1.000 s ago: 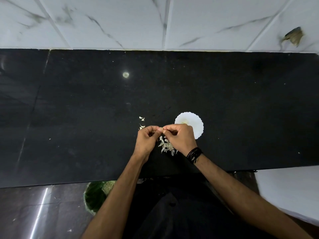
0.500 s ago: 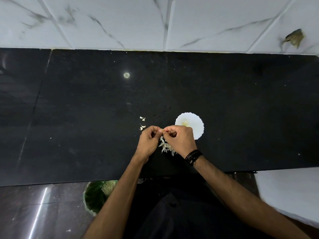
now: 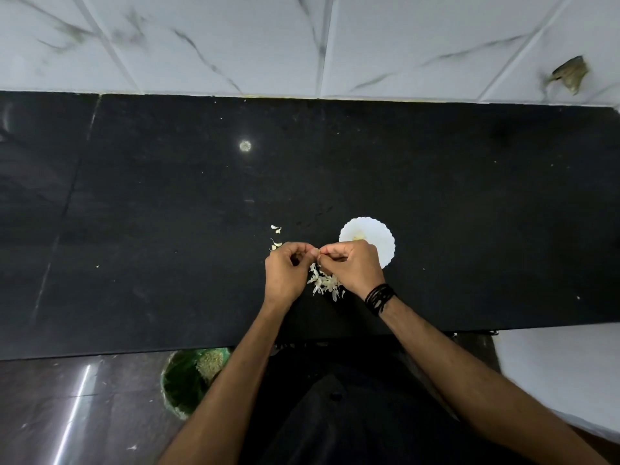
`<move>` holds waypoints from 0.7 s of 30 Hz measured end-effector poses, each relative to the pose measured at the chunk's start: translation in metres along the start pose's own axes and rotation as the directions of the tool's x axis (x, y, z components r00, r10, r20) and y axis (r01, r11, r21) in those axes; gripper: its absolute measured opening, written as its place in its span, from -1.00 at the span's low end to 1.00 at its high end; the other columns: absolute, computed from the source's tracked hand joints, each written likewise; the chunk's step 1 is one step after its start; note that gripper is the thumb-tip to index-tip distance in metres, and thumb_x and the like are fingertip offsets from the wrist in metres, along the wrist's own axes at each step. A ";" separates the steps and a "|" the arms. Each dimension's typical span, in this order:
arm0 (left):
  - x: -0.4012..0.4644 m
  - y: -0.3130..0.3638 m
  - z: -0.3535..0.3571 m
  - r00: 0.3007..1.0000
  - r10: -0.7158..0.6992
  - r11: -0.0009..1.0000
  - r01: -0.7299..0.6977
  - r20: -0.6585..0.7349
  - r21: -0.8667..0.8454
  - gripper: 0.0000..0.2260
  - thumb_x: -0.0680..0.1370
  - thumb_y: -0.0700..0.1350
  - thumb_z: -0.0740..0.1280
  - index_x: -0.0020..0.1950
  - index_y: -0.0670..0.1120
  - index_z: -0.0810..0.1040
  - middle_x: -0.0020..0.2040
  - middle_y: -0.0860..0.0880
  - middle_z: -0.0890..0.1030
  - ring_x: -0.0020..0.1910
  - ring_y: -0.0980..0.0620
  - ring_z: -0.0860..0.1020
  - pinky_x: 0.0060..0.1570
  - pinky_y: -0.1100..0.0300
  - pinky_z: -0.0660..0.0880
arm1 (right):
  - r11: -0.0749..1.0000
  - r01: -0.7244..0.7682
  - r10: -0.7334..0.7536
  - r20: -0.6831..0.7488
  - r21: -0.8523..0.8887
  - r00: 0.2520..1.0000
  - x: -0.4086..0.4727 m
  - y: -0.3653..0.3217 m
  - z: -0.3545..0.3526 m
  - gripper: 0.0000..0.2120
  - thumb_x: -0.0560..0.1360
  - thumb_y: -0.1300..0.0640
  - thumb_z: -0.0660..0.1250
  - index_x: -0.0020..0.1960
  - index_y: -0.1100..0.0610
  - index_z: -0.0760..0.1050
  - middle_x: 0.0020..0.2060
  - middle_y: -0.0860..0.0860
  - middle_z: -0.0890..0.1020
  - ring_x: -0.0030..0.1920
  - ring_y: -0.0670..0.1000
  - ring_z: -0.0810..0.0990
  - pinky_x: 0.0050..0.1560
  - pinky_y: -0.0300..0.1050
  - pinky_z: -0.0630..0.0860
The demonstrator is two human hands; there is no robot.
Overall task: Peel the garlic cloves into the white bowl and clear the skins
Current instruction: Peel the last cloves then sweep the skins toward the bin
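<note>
Both hands meet over the black worktop, fingertips together at the centre of the view. The left hand has its fingers curled in, thumb and forefinger pinching a small pale garlic clove at the point where the two hands touch; the right hand curls the same way and pinches the clove from the other side, so little of it shows between the fingers. A stack of black bands circles the right wrist. The white bowl, scalloped at its rim, sits on the worktop at two o'clock from the hands, partly covered by the right knuckles, with something pale yellow lying inside it, too small to make out. A heap of papery skins lies on the worktop directly under the hands, at six o'clock from the pinch. A few loose skin scraps lie at ten o'clock from the left hand. A green bin stands on the floor below the worktop's near edge, at seven o'clock, just beside the left forearm. White marbled tiles line the wall at twelve o'clock. No writing or label can be read anywhere.
</note>
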State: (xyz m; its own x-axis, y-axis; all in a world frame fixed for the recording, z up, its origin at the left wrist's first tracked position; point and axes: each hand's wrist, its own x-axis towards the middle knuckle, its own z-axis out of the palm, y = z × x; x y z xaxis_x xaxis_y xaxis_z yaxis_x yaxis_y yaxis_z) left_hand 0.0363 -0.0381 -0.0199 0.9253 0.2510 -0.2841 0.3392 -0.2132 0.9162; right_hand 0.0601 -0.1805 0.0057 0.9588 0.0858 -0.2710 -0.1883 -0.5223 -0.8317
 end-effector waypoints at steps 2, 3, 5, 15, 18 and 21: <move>0.000 0.001 0.001 1.000 0.013 0.999 -0.013 0.002 0.031 -0.94 0.53 -0.16 0.48 -0.12 -0.01 0.68 -0.16 0.05 0.69 -0.15 0.08 0.66 -0.05 0.15 0.61 | 1.000 0.008 -0.008 0.003 -0.017 1.000 0.000 0.002 -0.001 -0.91 0.46 0.17 0.53 -0.03 0.13 0.74 -0.27 -0.07 0.74 -0.29 -0.18 0.70 -0.14 -0.26 0.65; -0.001 0.001 0.001 1.000 0.014 0.999 -0.014 0.001 0.042 -0.94 0.53 -0.15 0.48 -0.12 -0.01 0.68 -0.15 0.05 0.69 -0.15 0.09 0.65 -0.07 0.16 0.61 | 1.000 0.003 -0.003 0.005 -0.026 1.000 0.000 0.003 -0.001 -0.90 0.46 0.17 0.53 -0.03 0.13 0.74 -0.27 -0.07 0.74 -0.28 -0.19 0.70 -0.14 -0.26 0.65; -0.002 0.001 0.002 1.000 0.014 0.999 -0.013 -0.024 0.050 -0.96 0.52 -0.14 0.50 -0.12 -0.01 0.69 -0.18 0.07 0.68 -0.19 0.15 0.64 -0.10 0.22 0.58 | 1.000 -0.017 0.017 0.009 -0.018 1.000 -0.001 0.004 -0.001 -0.90 0.46 0.15 0.54 -0.03 0.11 0.74 -0.27 -0.07 0.74 -0.27 -0.17 0.71 -0.13 -0.22 0.66; -0.001 -0.001 -0.001 1.000 -0.009 0.999 0.009 0.009 0.036 -0.98 0.51 -0.13 0.51 -0.11 -0.03 0.71 -0.20 0.07 0.69 -0.20 0.09 0.64 -0.06 0.16 0.62 | 0.998 -0.026 0.028 0.048 -0.050 0.998 -0.001 0.003 -0.005 -0.91 0.45 0.19 0.52 -0.05 0.12 0.74 -0.31 -0.04 0.73 -0.30 -0.11 0.71 -0.13 -0.15 0.68; -0.001 -0.002 -0.001 0.999 -0.014 0.998 0.012 0.040 0.055 -0.98 0.53 -0.13 0.49 -0.07 -0.06 0.70 -0.19 0.06 0.68 -0.23 0.17 0.60 -0.10 0.22 0.59 | 0.999 -0.020 0.023 0.070 -0.045 0.997 -0.002 0.002 -0.006 -0.93 0.46 0.21 0.51 -0.07 0.11 0.74 -0.33 -0.05 0.73 -0.29 -0.08 0.72 -0.13 -0.14 0.69; 0.000 -0.004 0.001 0.998 -0.021 0.997 0.017 0.055 0.076 -0.97 0.55 -0.13 0.46 -0.06 -0.07 0.69 -0.20 0.08 0.66 -0.27 0.28 0.56 -0.17 0.36 0.51 | 0.999 -0.018 0.021 0.075 -0.042 0.997 -0.002 0.001 -0.007 -0.94 0.47 0.22 0.51 -0.07 0.11 0.74 -0.34 -0.04 0.73 -0.28 -0.06 0.72 -0.11 -0.13 0.69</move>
State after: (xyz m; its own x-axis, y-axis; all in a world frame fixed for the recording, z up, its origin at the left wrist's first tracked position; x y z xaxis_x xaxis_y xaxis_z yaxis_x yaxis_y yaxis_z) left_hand 0.0349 -0.0382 -0.0232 0.9259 0.2035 -0.3182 0.3665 -0.2805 0.8871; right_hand 0.0593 -0.1868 0.0085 0.9359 0.1380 -0.3241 -0.1965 -0.5590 -0.8055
